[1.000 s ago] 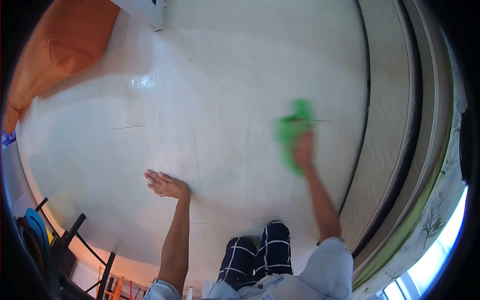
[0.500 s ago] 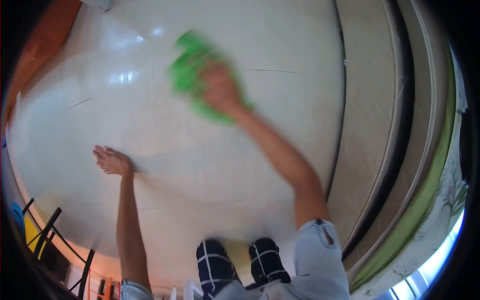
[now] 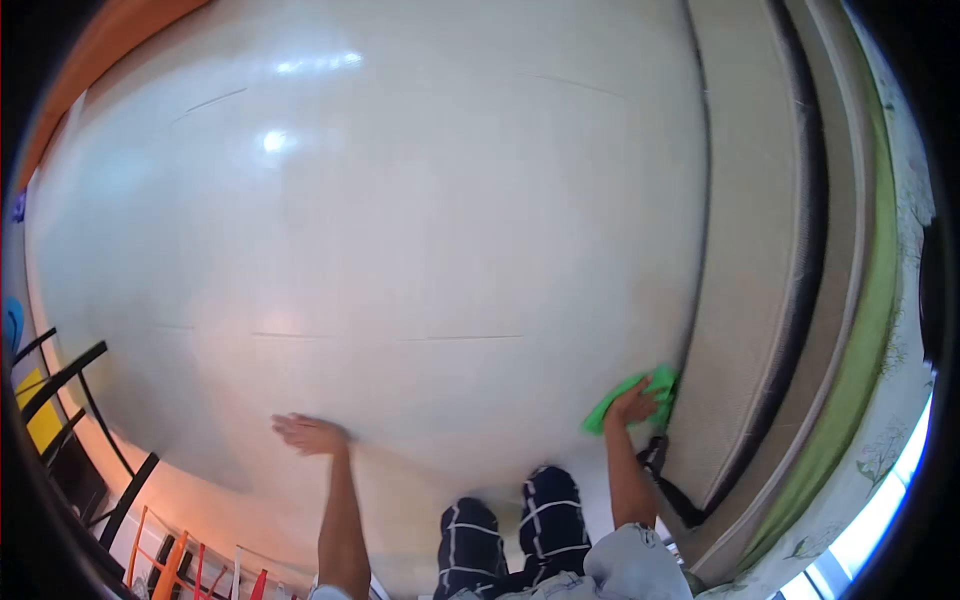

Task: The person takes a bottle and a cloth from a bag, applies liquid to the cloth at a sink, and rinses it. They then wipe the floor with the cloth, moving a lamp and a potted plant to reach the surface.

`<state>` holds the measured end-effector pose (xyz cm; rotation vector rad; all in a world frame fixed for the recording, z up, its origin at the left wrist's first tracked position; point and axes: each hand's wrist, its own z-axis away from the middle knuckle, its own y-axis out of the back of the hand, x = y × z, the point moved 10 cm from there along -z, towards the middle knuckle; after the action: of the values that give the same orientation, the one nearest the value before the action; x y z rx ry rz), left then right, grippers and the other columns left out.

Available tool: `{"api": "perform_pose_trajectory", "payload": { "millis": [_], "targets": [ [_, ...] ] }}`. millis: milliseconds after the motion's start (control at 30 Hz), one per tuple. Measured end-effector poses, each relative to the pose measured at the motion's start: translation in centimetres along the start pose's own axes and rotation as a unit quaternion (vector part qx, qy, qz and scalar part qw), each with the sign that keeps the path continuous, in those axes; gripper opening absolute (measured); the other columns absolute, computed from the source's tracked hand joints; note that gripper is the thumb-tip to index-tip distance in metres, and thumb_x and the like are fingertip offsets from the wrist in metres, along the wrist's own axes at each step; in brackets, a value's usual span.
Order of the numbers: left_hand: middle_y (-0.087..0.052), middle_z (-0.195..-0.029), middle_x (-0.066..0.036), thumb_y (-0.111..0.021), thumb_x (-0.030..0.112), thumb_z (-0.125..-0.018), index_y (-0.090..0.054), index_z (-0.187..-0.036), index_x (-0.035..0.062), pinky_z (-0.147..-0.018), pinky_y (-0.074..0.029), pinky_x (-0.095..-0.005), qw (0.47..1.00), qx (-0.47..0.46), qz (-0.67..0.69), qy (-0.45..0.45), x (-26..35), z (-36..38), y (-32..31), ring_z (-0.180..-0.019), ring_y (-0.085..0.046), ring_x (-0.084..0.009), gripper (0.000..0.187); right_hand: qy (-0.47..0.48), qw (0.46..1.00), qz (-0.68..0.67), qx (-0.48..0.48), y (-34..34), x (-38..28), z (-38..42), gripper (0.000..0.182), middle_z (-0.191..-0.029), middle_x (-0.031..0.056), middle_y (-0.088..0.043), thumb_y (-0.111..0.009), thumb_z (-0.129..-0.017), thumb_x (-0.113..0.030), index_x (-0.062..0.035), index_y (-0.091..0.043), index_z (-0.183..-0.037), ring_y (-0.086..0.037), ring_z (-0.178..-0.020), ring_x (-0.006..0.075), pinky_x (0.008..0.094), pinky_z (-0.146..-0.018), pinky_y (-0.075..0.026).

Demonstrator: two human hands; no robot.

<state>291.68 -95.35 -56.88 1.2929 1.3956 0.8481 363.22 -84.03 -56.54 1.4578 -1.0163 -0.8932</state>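
A bright green cloth [image 3: 664, 386] lies bunched on the pale, shiny floor [image 3: 450, 220], beside the base of the beige padded furniture on the right. My right hand [image 3: 634, 402] is on top of it, fingers curled into the fabric and pressing it down. Over to the left, my left hand [image 3: 310, 435] is at the floor, its fingers stretched out with nothing in them. My knees [image 3: 555, 505] in dark checked trousers show between the two arms.
Along the right side runs long beige furniture [image 3: 745, 220] with a dark edge band, and a green and floral fabric [image 3: 860, 430] beyond. Black metal bars [image 3: 75, 375] stand at the lower left, near orange and red bars [image 3: 170, 560]. Something orange-brown [image 3: 110, 45] borders the upper left.
My right hand has swept the green cloth from the upper middle of the floor down and right, close to the beige furniture. My left hand appears lower and further right; the view has shifted too.
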Motion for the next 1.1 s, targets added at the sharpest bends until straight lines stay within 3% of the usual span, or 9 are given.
{"api": "perform_pose_trajectory", "payload": {
  "millis": [267, 400, 467, 533, 700, 833, 900, 1000, 1100],
  "targets": [
    [-0.027, -0.144, -0.008, -0.021, 0.037, -0.099, -0.024, -0.142, 0.0173, -0.101, -0.027, -0.0456, 0.998, -0.045, 0.038, -0.005, 0.2, 0.7, -1.0, -0.126, -0.031, -0.032, 0.048, 0.58, 0.773, -0.244, -0.082, 5.8, -53.0, 41.3, 0.064, -0.14, 0.02, -0.032, -0.058, -0.078, -0.048, -0.0182, -0.043, -0.133, -0.026, -0.129, 0.038, 0.0546, -0.105, -0.017],
    [-0.031, -0.142, -0.009, -0.024, 0.039, -0.098, -0.028, -0.141, 0.0201, -0.098, -0.03, -0.0461, 0.998, -0.017, 0.063, -0.021, 0.1, 0.6, -0.7, -0.125, -0.033, -0.0296, 0.047, 0.79, 0.574, -0.181, -0.116, 5.7, -44.2, 66.1, 0.055, -0.139, 0.0179, -0.034, -0.051, -0.083, -0.035, 0.0022, -0.047, -0.122, -0.03, -0.128, 0.0374, 0.0519, -0.108, -0.017],
    [-0.029, -0.142, -0.01, -0.022, 0.04, -0.098, -0.026, -0.141, 0.0182, -0.099, -0.027, -0.0472, 0.995, -0.036, 0.096, -0.013, 0.1, 0.8, -0.1, -0.126, -0.031, -0.0312, 0.049, 0.882, 0.324, -0.158, -0.303, 9.5, -31.6, 63.0, 0.048, -0.146, 0.014, -0.024, -0.055, -0.08, -0.036, -0.0076, -0.053, -0.119, -0.023, -0.133, 0.0335, 0.0497, -0.108, -0.02],
    [-0.029, -0.142, -0.01, -0.021, 0.04, -0.098, -0.026, -0.141, 0.0173, -0.1, -0.026, -0.0479, 0.992, -0.044, 0.116, -0.02, 0.8, 1.0, -0.1, -0.126, -0.031, -0.0321, 0.049, 0.762, 0.424, -0.209, -0.442, 5.6, -25.7, 50.3, 0.042, -0.133, 0.0093, -0.045, -0.063, -0.075, -0.03, -0.0114, -0.058, -0.112, -0.038, -0.126, 0.0249, 0.0441, -0.106, -0.026],
    [-0.03, -0.141, -0.01, -0.023, 0.039, -0.098, -0.027, -0.141, 0.0181, -0.098, -0.027, -0.0479, 0.996, -0.023, 0.083, -0.012, 0.2, 0.7, -1.0, -0.124, -0.033, -0.0322, 0.048, 0.393, 0.886, -0.212, -0.128, -3.3, -12.8, 0.1, 0.066, -0.137, 0.0226, -0.033, -0.058, -0.083, -0.04, 0.0029, -0.039, -0.129, -0.024, -0.129, 0.0357, 0.0453, -0.107, -0.018],
    [-0.03, -0.141, -0.011, -0.026, 0.038, -0.097, -0.025, -0.141, 0.0185, -0.095, -0.03, -0.0494, 0.997, -0.02, 0.071, -0.019, 0.3, 0.4, -1.7, -0.123, -0.033, -0.0325, 0.048, 0.105, 0.993, -0.007, -0.055, -0.8, 0.0, -1.5, 0.071, -0.139, 0.0248, -0.029, -0.027, -0.093, -0.054, 0.0019, -0.029, -0.136, -0.028, -0.128, 0.0383, 0.0463, -0.105, -0.022],
    [-0.029, -0.141, -0.011, -0.027, 0.037, -0.097, -0.024, -0.142, 0.0186, -0.094, -0.03, -0.0506, 0.997, -0.017, 0.077, -0.022, 0.4, 0.7, -1.2, -0.123, -0.033, -0.0325, 0.048, 0.303, 0.951, 0.059, 0.012, -1.9, -3.2, 11.8, 0.065, -0.14, 0.0237, -0.026, -0.036, -0.09, -0.047, -0.0012, -0.03, -0.135, -0.027, -0.129, 0.0372, 0.0487, -0.104, -0.023],
    [-0.029, -0.141, -0.012, -0.029, 0.038, -0.097, -0.027, -0.14, 0.0181, -0.095, -0.029, -0.0527, 0.995, -0.016, 0.098, -0.018, 0.3, 0.4, -1.0, -0.124, -0.032, -0.032, 0.048, 0.655, 0.637, -0.021, -0.406, 2.8, -19.5, 41.6, 0.06, -0.145, 0.0163, -0.023, -0.058, -0.078, -0.039, -0.0095, -0.046, -0.128, -0.018, -0.133, 0.0374, 0.0537, -0.108, -0.012],
    [-0.028, -0.141, -0.012, -0.029, 0.04, -0.096, -0.028, -0.139, 0.0184, -0.097, -0.026, -0.0535, 0.991, -0.012, 0.133, -0.015, -0.3, 0.8, -1.9, -0.126, -0.029, -0.0314, 0.048, 0.797, 0.455, -0.362, -0.163, 10.5, -31.3, 48.7, 0.047, -0.135, 0.0162, -0.04, -0.065, -0.072, -0.042, -0.0091, -0.061, -0.105, -0.035, -0.124, 0.0353, 0.0509, -0.103, -0.024]
  ]
}}
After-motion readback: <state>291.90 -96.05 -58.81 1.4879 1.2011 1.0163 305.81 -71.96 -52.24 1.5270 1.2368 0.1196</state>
